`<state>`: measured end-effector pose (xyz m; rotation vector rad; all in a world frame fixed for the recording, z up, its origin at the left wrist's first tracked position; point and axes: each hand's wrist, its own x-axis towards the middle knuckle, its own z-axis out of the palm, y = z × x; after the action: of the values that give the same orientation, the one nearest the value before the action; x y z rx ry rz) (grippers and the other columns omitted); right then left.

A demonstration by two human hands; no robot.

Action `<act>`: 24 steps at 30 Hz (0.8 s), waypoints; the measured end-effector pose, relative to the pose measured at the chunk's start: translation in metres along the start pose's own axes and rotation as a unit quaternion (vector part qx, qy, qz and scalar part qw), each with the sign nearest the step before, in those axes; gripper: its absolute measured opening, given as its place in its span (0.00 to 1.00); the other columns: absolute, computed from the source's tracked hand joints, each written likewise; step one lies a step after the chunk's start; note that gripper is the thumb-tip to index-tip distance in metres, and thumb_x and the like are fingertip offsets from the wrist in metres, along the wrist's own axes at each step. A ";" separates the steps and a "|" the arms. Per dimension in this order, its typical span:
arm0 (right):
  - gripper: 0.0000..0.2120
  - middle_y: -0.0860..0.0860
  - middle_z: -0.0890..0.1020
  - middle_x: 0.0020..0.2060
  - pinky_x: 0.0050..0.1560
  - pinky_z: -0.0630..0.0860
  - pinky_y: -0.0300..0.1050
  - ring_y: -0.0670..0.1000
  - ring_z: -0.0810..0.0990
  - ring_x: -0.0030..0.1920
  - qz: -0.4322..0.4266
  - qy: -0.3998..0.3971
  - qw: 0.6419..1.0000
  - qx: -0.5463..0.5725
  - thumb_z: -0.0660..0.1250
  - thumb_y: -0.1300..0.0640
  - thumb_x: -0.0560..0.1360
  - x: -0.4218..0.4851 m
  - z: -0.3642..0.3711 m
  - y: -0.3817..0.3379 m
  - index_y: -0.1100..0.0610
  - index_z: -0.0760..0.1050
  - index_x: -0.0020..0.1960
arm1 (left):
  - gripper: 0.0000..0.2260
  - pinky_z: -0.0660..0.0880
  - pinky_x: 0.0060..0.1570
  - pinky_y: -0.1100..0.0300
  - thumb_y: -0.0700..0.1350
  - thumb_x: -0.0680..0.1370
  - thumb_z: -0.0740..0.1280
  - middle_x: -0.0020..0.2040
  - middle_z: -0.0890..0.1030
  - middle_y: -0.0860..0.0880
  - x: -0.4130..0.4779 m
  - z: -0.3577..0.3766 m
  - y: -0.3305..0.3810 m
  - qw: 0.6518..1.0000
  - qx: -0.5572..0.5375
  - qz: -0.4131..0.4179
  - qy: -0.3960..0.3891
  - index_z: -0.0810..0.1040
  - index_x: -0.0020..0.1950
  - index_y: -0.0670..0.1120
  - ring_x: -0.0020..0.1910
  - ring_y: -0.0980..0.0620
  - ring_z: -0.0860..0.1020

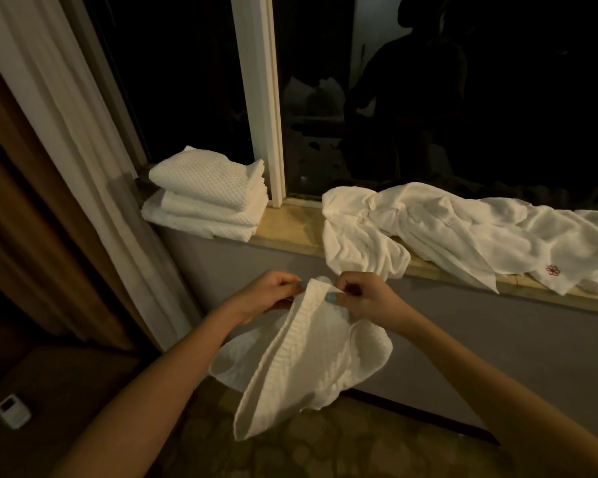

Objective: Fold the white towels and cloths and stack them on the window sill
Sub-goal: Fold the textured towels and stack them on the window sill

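Step in hand: folding one towel [304, 367], held mid-air in front of the wall below the sill [290, 229]; it's not on the sill yet. L hand [270, 293] and R hand [366, 298] are close together at the towel's top edge, each pinching it; R thumb lies flat on the cloth; the L grip is partly hidden by the fold, so prob. a pinch, not certain. The rest of the towel hangs slack and twisted, w/ a crease running lengthwise; corners don't look matched.

On the sill: a stack [208, 194] of folded towels at the left end, by the window frame; a loose pile [463, 229] of unfolded white cloths to the right, well apart from the stack, one part drooping over the sill's edge.

Judgement: task is part-way; some folded, the pile to go. Next move calls for drawing the hands apart along the edge to tension the towel flat and find the corners; then halve it and set it square on the stack.
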<state>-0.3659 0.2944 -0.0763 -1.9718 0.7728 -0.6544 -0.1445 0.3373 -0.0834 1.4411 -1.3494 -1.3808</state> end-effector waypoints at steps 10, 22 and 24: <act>0.14 0.51 0.69 0.33 0.38 0.65 0.37 0.44 0.67 0.35 -0.031 -0.003 0.999 0.005 0.67 0.59 0.77 -0.007 0.004 -0.008 0.67 0.71 0.37 | 0.09 0.76 0.47 0.65 0.37 0.79 0.64 0.39 0.82 0.55 -0.008 -0.006 0.009 0.994 0.058 0.093 0.024 0.81 0.44 0.46 0.42 0.59 0.79; 0.15 0.41 0.71 0.27 0.35 0.65 0.35 0.41 0.68 0.31 0.015 0.083 0.996 0.037 0.68 0.60 0.76 -0.001 0.011 -0.009 0.52 0.72 0.32 | 0.19 0.68 0.39 0.61 0.57 0.68 0.72 0.35 0.76 0.50 -0.015 0.000 0.015 0.979 0.130 0.145 0.055 0.80 0.40 0.40 0.37 0.55 0.72; 0.15 0.42 0.72 0.27 0.36 0.65 0.36 0.41 0.69 0.31 0.028 0.084 0.996 0.020 0.67 0.59 0.77 -0.001 0.014 -0.010 0.51 0.72 0.32 | 0.16 0.69 0.40 0.60 0.53 0.69 0.75 0.36 0.78 0.48 -0.017 0.000 0.015 0.978 0.137 0.147 0.052 0.81 0.41 0.40 0.37 0.54 0.73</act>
<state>-0.3547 0.3066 -0.0741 -1.8702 0.9061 -0.8030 -0.1457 0.3508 -0.0649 1.3961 -1.6554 -0.9454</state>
